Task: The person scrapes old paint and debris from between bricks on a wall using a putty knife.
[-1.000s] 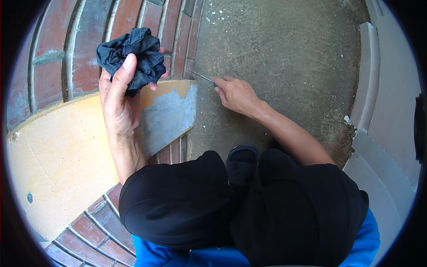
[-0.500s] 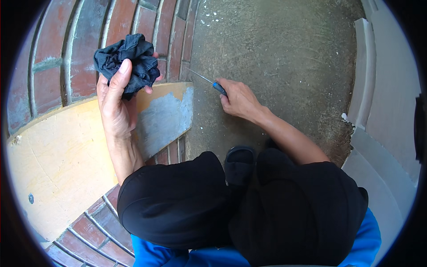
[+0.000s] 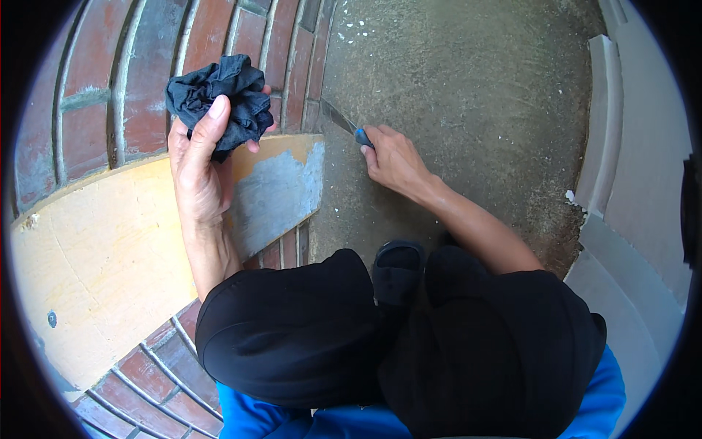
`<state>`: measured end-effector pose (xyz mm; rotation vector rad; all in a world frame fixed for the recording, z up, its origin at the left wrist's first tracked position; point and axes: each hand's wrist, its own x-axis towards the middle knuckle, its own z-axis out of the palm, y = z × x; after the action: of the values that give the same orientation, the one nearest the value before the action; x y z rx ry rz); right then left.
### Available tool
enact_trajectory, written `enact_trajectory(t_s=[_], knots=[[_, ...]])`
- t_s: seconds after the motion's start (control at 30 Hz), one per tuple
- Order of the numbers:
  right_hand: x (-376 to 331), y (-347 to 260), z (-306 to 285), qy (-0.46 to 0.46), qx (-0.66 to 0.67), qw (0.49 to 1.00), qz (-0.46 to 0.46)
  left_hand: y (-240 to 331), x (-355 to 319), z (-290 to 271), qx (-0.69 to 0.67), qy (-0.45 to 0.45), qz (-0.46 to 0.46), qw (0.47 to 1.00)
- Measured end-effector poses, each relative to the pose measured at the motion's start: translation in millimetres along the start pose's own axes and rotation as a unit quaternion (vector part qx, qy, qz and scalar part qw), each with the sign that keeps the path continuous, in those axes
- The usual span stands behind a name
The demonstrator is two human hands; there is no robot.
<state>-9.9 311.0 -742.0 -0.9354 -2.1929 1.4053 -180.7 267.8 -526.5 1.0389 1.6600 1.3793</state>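
Gripping bunched dark cloth (image 3: 230, 91) in our left hand (image 3: 202, 157), we grasp a blue-handled blade (image 3: 343, 121) in our right hand (image 3: 397, 159); its tip, ahead-left of that hand, may scratch the brick wall (image 3: 150, 88) if we slip.

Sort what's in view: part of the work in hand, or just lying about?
In use:
dark cloth, bunched in left hand;
blue-handled bladed tool, in right hand

Probably just around:
brickwork;
yellowish panel;
white-flecked concrete floor;
pale strip at right

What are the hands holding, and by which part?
Left hand: bunched dark cloth, gripped around its lower side, thumb on the near face. Right hand: scraper, by its handle.
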Motion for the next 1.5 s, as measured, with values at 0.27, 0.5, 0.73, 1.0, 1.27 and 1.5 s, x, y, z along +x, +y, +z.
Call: enact_trajectory(t_s=[0.27, 0.5, 0.73, 1.0, 1.27, 1.5], knots=[[-29, -10, -22, 0.029, 0.038, 0.998, 0.031, 3, 0, 4, -0.009, 0.003, 0.002, 1.000], [-59, -25, -51, 0.026, 0.097, 0.995, 0.016, 7, 1, 5, 0.032, 0.022, -0.017, 0.999], [-86, -49, -105, -0.013, 0.319, 0.934, 0.162, 3, 2, -3, 0.038, 0.028, -0.024, 0.999], [-116, -43, -153, 0.061, 0.329, 0.933, 0.134, -5, 9, 6, 0.031, 0.029, -0.034, 0.999], [-112, -55, -189, 0.079, 0.374, 0.910, 0.162, -3, 7, 4, 0.077, 0.035, -0.025, 0.996], [-91, -65, -189, 0.079, 0.390, 0.905, 0.152, -7, 6, -4, 0.071, 0.031, -0.055, 0.996]])
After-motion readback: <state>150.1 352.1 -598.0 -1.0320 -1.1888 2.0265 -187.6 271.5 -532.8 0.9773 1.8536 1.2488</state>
